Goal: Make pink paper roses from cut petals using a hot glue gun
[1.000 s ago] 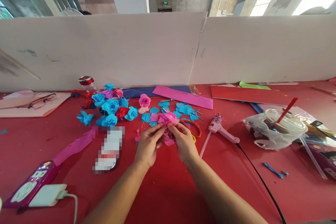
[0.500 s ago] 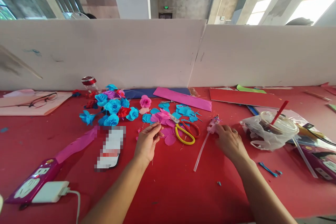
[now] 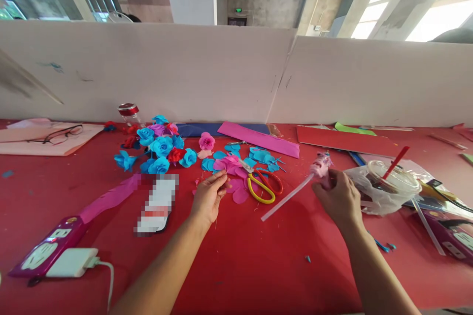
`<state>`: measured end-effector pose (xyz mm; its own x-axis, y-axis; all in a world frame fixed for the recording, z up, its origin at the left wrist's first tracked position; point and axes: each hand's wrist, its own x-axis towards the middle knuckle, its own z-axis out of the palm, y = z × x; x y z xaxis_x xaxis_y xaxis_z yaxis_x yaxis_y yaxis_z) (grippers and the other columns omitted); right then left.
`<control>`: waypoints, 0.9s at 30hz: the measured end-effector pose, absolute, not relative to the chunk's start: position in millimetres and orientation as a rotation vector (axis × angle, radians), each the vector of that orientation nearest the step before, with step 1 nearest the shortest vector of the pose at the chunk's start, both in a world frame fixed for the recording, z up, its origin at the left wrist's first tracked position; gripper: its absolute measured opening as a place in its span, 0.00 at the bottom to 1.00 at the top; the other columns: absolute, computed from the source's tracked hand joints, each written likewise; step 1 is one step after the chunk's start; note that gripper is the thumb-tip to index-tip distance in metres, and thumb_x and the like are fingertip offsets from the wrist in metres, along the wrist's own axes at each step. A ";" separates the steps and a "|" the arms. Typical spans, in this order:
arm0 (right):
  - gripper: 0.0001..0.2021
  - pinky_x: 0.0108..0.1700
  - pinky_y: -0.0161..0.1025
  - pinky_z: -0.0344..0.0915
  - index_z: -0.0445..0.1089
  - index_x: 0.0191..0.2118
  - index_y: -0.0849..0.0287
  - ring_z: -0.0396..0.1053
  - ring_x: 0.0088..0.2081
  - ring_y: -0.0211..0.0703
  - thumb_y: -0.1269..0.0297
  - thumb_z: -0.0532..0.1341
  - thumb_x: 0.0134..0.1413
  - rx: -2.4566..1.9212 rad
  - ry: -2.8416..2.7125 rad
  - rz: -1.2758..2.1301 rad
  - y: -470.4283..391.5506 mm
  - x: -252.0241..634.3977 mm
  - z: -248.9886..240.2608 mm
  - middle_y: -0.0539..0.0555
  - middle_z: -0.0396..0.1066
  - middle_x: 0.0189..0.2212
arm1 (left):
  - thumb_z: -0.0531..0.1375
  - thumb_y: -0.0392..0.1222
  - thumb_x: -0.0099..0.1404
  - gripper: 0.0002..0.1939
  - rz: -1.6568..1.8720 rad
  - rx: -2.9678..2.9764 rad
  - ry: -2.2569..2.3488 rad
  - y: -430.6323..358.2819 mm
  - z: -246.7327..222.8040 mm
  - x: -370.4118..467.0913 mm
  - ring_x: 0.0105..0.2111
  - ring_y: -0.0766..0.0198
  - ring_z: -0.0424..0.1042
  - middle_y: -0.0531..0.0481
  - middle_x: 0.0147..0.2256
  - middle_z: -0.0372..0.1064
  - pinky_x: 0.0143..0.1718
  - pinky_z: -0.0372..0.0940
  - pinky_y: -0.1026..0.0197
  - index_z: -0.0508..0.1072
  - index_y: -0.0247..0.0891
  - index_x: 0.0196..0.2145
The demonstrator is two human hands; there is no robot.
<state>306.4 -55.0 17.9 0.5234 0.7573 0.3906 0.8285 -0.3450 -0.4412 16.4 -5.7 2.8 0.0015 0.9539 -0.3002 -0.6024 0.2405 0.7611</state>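
Note:
My right hand (image 3: 340, 197) is closed round a small pink glue gun (image 3: 320, 167), lifted a little off the table. A long translucent glue stick (image 3: 286, 199) juts out of it toward the lower left. The fingertips of my left hand (image 3: 210, 197) are pinched together over the table's middle; a thin pale strand shows below them, but what they hold is too small to make out. Just beyond that hand lie pink paper petals (image 3: 236, 189), blue paper petals (image 3: 263, 155) and scissors (image 3: 261, 187) with one yellow and one red handle. A pink paper rose (image 3: 206, 141) sits behind them.
Blue, red and purple paper roses (image 3: 161, 146) are bunched at left, near a phone (image 3: 157, 204) and a power strip (image 3: 48, 246). A bagged cup (image 3: 391, 177) with a red straw stands right of my right hand. A white partition (image 3: 166, 74) borders the back.
My right hand has closed round the glue gun and raised it to the right, and the glue stick has swung to a flatter slant. My left hand stays pinched in nearly the same place.

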 end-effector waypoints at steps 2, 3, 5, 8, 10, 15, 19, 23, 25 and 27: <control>0.16 0.32 0.41 0.63 0.70 0.40 0.61 0.68 0.30 0.48 0.59 0.61 0.44 -2.050 -1.173 0.012 -65.4 288.5 26.1 0.55 0.71 0.28 | 0.68 0.30 0.45 0.12 1.302 0.477 0.918 -6.1 2.6 16.7 0.23 0.71 0.70 0.46 0.25 0.73 0.18 0.53 0.73 0.79 0.31 0.31; 0.14 0.28 0.39 0.61 0.71 0.37 0.60 0.66 0.26 0.45 0.56 0.60 0.47 -1.979 -1.144 0.095 -71.0 277.3 28.9 0.53 0.69 0.24 | 0.68 0.30 0.45 0.11 1.302 0.475 0.920 -6.2 2.5 16.8 0.23 0.70 0.70 0.46 0.26 0.73 0.18 0.54 0.73 0.79 0.31 0.31; 0.14 0.25 0.37 0.61 0.71 0.35 0.60 0.64 0.23 0.42 0.54 0.58 0.51 -1.795 -1.192 0.231 -81.4 253.1 31.3 0.52 0.68 0.21 | 0.68 0.30 0.45 0.11 1.305 0.481 0.918 -6.2 2.2 17.1 0.24 0.70 0.70 0.45 0.26 0.73 0.18 0.53 0.72 0.79 0.30 0.30; 0.13 0.26 0.36 0.64 0.71 0.38 0.59 0.66 0.23 0.40 0.55 0.56 0.55 -1.512 -1.406 0.535 -90.7 219.9 28.1 0.52 0.71 0.24 | 0.69 0.31 0.44 0.12 1.311 0.497 0.920 -6.6 2.3 18.1 0.23 0.71 0.69 0.46 0.26 0.73 0.18 0.52 0.72 0.79 0.31 0.31; 0.13 0.25 0.35 0.65 0.71 0.38 0.59 0.66 0.24 0.40 0.55 0.56 0.55 -1.438 -1.495 0.675 -91.0 203.7 22.7 0.53 0.71 0.26 | 0.69 0.32 0.43 0.13 1.311 0.508 0.935 -7.9 3.1 19.2 0.23 0.72 0.69 0.46 0.26 0.73 0.19 0.52 0.71 0.79 0.32 0.31; 0.13 0.31 0.37 0.66 0.71 0.41 0.57 0.69 0.30 0.44 0.54 0.58 0.55 -1.408 -1.700 0.581 -77.8 184.1 10.1 0.53 0.70 0.28 | 0.71 0.37 0.42 0.17 1.288 0.520 0.987 -11.8 6.9 20.6 0.23 0.73 0.68 0.48 0.27 0.73 0.22 0.56 0.69 0.80 0.34 0.33; 0.17 0.39 0.40 0.67 0.68 0.51 0.54 0.71 0.40 0.49 0.55 0.57 0.58 -1.369 -1.742 0.586 -68.3 179.9 9.1 0.56 0.73 0.37 | 0.72 0.39 0.41 0.19 1.271 0.525 0.992 -13.0 8.7 19.1 0.22 0.74 0.68 0.49 0.28 0.74 0.24 0.57 0.69 0.80 0.35 0.34; 0.20 0.40 0.41 0.68 0.66 0.54 0.55 0.71 0.42 0.51 0.55 0.58 0.57 -1.365 -1.691 0.622 -65.0 178.6 10.2 0.56 0.73 0.41 | 0.72 0.39 0.40 0.19 1.260 0.524 0.989 -13.7 9.5 18.7 0.22 0.74 0.69 0.49 0.29 0.74 0.23 0.57 0.70 0.80 0.35 0.34; 0.21 0.40 0.41 0.68 0.66 0.54 0.56 0.72 0.43 0.52 0.55 0.58 0.57 -1.366 -1.675 0.611 -64.3 178.5 9.6 0.57 0.73 0.42 | 0.72 0.39 0.40 0.19 1.256 0.520 0.987 -14.0 10.4 19.1 0.22 0.74 0.69 0.49 0.28 0.74 0.23 0.58 0.70 0.80 0.35 0.33; 0.21 0.40 0.41 0.68 0.67 0.54 0.56 0.71 0.44 0.53 0.55 0.59 0.56 -1.369 -1.675 0.584 -63.7 178.5 7.9 0.57 0.74 0.43 | 0.73 0.39 0.39 0.20 1.256 0.520 0.984 -14.3 11.6 19.7 0.22 0.74 0.69 0.49 0.28 0.74 0.23 0.58 0.71 0.80 0.35 0.33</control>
